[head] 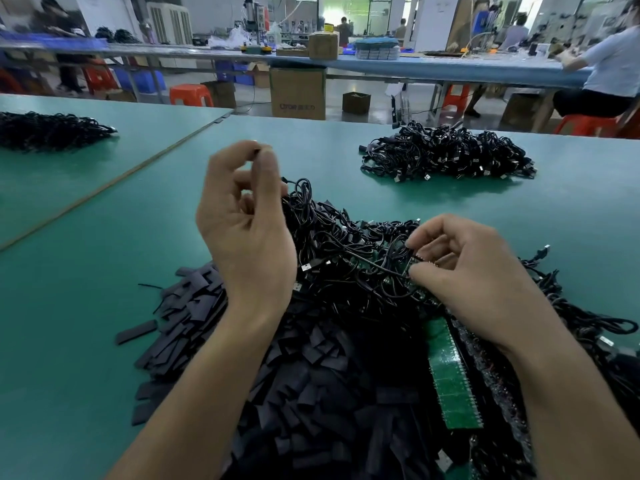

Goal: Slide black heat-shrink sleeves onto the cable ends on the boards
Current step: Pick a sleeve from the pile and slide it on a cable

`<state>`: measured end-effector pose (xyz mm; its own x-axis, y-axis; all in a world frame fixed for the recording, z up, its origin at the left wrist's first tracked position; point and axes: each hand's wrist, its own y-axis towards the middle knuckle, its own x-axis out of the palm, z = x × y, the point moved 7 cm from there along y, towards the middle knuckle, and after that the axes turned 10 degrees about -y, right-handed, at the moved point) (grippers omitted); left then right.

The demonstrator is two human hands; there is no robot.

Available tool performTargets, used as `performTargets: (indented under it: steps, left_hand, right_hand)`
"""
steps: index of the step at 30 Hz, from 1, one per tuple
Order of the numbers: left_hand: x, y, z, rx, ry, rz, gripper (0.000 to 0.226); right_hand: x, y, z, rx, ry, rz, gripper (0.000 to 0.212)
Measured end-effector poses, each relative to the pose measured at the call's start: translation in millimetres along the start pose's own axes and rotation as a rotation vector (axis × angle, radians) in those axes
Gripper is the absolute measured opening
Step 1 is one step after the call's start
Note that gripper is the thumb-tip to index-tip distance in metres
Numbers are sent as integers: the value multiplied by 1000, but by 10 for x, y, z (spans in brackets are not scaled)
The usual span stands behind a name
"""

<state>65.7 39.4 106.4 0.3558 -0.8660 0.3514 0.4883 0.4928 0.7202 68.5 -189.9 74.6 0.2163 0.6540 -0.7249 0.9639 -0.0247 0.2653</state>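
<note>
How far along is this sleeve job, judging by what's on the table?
Done: possibly the cable heap set apart at far right, though it is too small to tell if sleeved. In hand: the left hand pinches a small dark piece, the right hand pinches a cable near the green board. Left: plenty, judging by the big pile of loose sleeves and the tangle of cables in front.

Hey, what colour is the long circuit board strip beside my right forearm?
Green. The circuit board strip shows best in the head view.
</note>
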Motion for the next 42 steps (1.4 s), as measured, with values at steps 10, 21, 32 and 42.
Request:
performTargets:
  steps: [10,21,32,42]
  left_hand:
    - [55,-53,-366,-282,505,-228,36]
    - [-56,17,-310,-235,294,-112,15]
    - [-85,29,-386,-284,261,-121,15]
    - [134,-124,-422,-328,393,-380,32]
  right_hand:
    - [309,-130,-777,-250,-407,-187,18]
    - [1343,-62,-485,-258,-707,-634,52]
    - [1246,-96,-403,-316,-471,-280,16]
    - [844,-55,-238,-142,-31,-137,8]
